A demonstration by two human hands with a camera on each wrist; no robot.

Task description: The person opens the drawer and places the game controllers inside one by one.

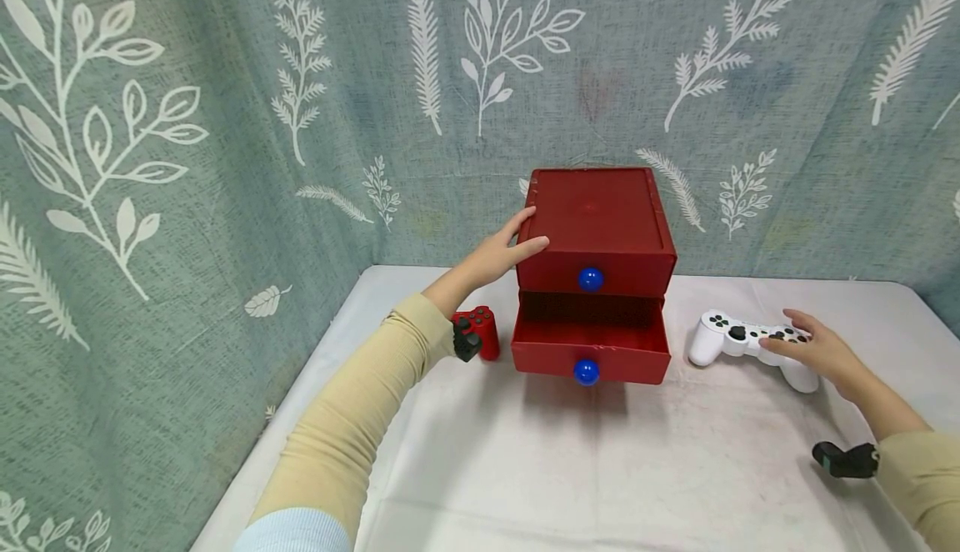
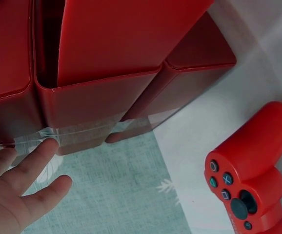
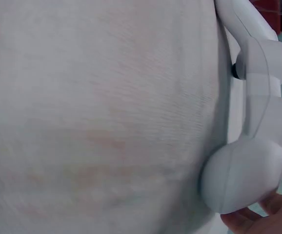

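While white controller (image 1: 752, 341) lies on table (image 1: 585, 469), partly beneath and left of my right hand (image 1: 825, 353), long axis runs sideways. Right hand nearer, fingers wide about its right end; contact, cannot tell. Further left, red box (image 1: 592, 210); my left hand (image 1: 491, 258) at its left edge, fingers wide. One white controller, one red controller (image 1: 488, 337), one box, two drawers (image 1: 551, 358), two blue knobs (image 1: 591, 279).

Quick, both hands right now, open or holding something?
Left hand: open, beside the red drawer unit.
Right hand: at the white controller; can't tell whether it's gripping.
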